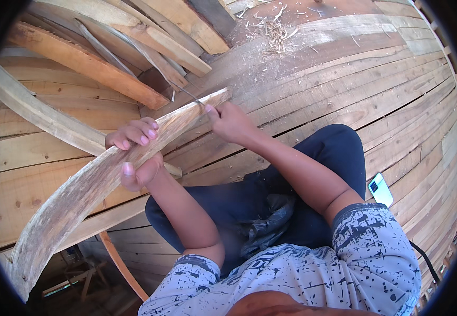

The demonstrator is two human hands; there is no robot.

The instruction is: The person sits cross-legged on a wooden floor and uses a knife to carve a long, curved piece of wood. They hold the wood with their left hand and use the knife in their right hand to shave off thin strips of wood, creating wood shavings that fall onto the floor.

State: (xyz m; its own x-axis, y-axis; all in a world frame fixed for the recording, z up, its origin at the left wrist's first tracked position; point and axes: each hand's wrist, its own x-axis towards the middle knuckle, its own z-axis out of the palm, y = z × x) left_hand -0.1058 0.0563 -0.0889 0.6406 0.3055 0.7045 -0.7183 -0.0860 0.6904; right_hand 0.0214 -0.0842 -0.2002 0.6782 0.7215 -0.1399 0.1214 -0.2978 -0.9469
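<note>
A long, curved piece of rough wood [89, 181] slants across the left half, its far end near the middle of the floor and its near end at the lower left. My left hand [133, 132] is closed around it, fingers over the far edge and thumb against the near edge. Close to the far end, my right hand [230, 123] is closed on a thin dark tool [187, 94]. The tool looks like a narrow blade or rod and crosses the wood toward the upper left. Its handle is hidden in my fist, so its exact kind is unclear.
Several planks and beams [91, 63] lie stacked at the upper left. A curved board [49, 116] lies beyond the wood I hold. Wood shavings [276, 37] litter the plank floor [339, 73]. A phone [381, 190] lies right of my bent knee [339, 150].
</note>
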